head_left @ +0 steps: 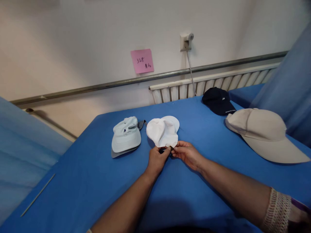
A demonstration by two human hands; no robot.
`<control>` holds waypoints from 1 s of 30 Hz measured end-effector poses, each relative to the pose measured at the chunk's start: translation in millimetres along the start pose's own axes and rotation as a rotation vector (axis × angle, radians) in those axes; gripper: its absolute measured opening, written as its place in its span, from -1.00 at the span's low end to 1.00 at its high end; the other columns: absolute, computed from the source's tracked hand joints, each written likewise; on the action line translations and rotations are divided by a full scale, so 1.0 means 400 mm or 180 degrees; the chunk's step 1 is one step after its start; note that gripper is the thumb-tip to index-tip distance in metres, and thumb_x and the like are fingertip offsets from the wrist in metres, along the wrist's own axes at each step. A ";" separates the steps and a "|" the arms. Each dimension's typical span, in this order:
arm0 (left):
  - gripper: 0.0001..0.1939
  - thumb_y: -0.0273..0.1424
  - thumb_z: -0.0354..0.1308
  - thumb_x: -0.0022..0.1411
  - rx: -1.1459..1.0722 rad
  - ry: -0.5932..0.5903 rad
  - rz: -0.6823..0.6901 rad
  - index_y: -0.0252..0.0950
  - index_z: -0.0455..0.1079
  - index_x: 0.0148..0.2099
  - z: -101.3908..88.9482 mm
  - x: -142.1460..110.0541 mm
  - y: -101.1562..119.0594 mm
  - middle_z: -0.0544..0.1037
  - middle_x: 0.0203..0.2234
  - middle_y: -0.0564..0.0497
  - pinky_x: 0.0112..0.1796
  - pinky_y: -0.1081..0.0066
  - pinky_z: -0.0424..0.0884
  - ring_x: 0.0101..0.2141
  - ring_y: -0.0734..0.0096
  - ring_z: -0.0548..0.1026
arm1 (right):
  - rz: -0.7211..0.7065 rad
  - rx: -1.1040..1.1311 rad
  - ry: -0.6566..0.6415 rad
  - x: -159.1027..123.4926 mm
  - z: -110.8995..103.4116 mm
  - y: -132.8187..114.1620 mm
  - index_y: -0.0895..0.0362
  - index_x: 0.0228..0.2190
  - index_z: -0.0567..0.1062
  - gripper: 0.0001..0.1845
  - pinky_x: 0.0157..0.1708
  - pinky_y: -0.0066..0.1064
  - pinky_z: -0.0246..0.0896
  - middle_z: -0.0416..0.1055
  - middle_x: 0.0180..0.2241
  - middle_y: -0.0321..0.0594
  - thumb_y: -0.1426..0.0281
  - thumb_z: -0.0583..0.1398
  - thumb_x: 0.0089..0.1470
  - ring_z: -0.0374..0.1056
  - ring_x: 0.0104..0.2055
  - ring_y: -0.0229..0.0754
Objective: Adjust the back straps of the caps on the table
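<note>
Rumpled white cap central on smooth blue cloth, left hand and right hand, each grip pinching the cap's six-o'clock edge, creased pale-blue cap at nine o'clock, long-brimmed beige cap at three

I see handwritten pink note on wall above metal rail; socket to its right, cord dangling past rail. White radiator below. Blue curtains both sides, thin rod lower left.
</note>
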State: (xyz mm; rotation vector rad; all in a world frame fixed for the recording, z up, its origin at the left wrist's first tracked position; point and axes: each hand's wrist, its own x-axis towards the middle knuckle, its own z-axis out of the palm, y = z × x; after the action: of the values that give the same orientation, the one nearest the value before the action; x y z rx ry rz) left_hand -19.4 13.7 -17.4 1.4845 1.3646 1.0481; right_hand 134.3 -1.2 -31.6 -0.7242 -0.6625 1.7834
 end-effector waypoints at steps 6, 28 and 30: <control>-0.76 -0.29 0.26 0.06 0.0217 -0.0046 0.0175 -0.36 0.55 -0.27 0.000 -0.007 0.008 0.64 -0.37 -0.07 -0.24 0.35 0.43 -0.32 0.26 0.56 | -0.0062 -0.0052 0.0205 0.001 0.006 0.002 0.21 -0.40 0.54 -0.73 -0.39 -0.44 0.26 0.48 -0.46 -0.24 0.32 0.42 -0.15 0.33 -0.47 -0.34; -0.91 -0.53 0.20 0.18 -0.3226 -0.0125 -0.1431 -0.38 0.40 -0.22 -0.055 0.049 -0.007 0.58 -0.33 -0.12 -0.20 0.37 0.50 -0.31 0.36 0.57 | 0.0252 0.0604 0.0683 0.020 -0.072 -0.050 0.16 -0.52 0.38 -0.81 -0.69 -0.60 0.12 0.33 -0.56 -0.33 0.64 0.26 -0.15 0.20 -0.61 -0.40; -0.94 -0.56 0.20 0.18 -0.3167 -0.0025 -0.1407 -0.38 0.39 -0.26 -0.060 0.053 -0.012 0.57 -0.41 -0.06 -0.28 0.41 0.51 -0.41 0.43 0.54 | 0.0288 0.0880 0.0735 0.023 -0.079 -0.060 0.16 -0.50 0.38 -0.82 -0.69 -0.60 0.14 0.33 -0.56 -0.33 0.64 0.23 -0.12 0.20 -0.61 -0.40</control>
State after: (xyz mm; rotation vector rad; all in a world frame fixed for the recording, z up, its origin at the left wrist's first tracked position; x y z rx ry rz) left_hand -42.6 36.3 -14.1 0.4285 0.8608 1.1557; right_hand 170.2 17.8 -36.3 -0.7636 -0.2261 1.7936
